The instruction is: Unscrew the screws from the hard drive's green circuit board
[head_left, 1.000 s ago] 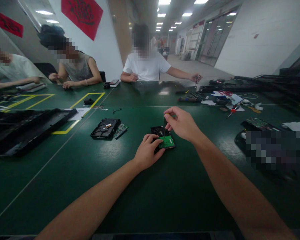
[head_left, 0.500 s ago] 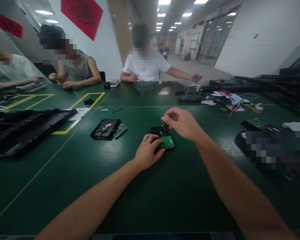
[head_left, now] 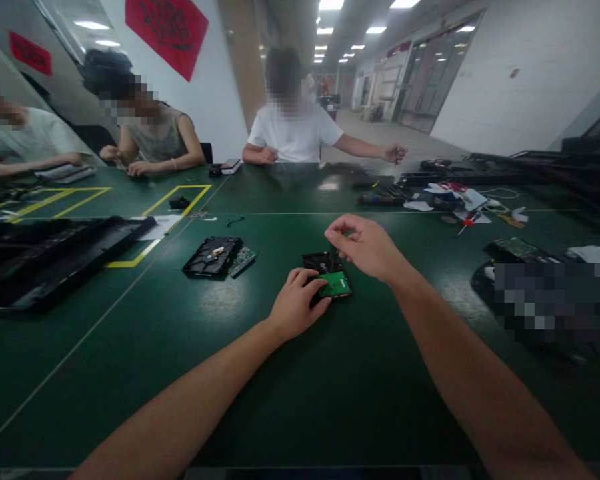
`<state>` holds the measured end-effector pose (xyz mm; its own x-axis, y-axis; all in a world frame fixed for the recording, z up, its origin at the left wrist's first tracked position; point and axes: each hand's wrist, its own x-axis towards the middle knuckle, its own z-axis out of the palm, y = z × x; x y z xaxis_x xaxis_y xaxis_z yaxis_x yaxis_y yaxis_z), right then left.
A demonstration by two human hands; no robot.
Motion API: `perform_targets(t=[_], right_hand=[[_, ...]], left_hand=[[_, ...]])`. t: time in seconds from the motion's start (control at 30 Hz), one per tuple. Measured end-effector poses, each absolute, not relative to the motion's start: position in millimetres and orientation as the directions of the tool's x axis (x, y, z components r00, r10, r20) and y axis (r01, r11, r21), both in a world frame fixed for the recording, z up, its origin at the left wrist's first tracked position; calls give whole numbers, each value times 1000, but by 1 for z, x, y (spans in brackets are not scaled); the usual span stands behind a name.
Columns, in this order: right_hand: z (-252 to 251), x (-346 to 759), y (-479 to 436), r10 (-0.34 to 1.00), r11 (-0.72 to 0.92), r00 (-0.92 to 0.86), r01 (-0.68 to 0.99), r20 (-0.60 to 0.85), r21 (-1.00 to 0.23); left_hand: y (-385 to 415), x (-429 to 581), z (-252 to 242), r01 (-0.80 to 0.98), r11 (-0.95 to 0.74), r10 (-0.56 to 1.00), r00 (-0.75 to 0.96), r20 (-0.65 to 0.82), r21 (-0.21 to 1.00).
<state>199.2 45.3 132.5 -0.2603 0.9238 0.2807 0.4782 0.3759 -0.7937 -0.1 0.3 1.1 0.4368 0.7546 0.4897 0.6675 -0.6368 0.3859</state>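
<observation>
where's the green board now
The green board is just right of centre in the head view, on the black drive, by the left hand.

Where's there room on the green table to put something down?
There's bare green table between the left forearm and right forearm, nearer than the green board. More shows left of the left forearm, nearer than the long black panel and black case. Crowded: back right, around white papers and a red-handled screwdriver.
</observation>
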Motion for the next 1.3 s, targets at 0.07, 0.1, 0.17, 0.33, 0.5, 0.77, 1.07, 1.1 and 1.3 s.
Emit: perform_targets(t=[0.07, 0.1, 0.17, 0.33, 0.5, 0.77, 1.07, 1.1, 1.3], right_hand=[[131, 201, 46, 917, 392, -279, 482, 287, -784], [130, 202, 48, 914, 397, -284, 484, 289, -780], [128, 203, 50, 911, 405, -287, 493, 295, -770], [126, 203, 53, 906, 423, -242, 549, 347, -721], [131, 201, 47, 910, 388, -169, 667, 378, -636], [132, 200, 45, 922, 377, -285, 516, 261, -769], [130, 199, 47, 928, 300, -323, 360, 183, -883], [131, 200, 47, 926, 320, -322, 390, 197, -863], [130, 202, 46, 921, 384, -199, 604, 334, -699]], left_hand=[[0, 0, 2, 668, -636, 755, 435, 491, 386], [0, 0, 2, 669, -635, 755, 433, 492, 386], [0, 0, 2, 669, -636, 754, 432, 495, 385], [0, -1, 1, 670, -633, 759, 437, 483, 387], [0, -1, 1, 670, -631, 760, 434, 483, 391], [0, -1, 2, 670, -634, 759, 442, 478, 386], [2, -1, -1, 676, -632, 759, 440, 481, 380], [2, -1, -1, 675, -633, 758, 439, 482, 380], [2, -1, -1, 673, -635, 756, 441, 483, 379]])
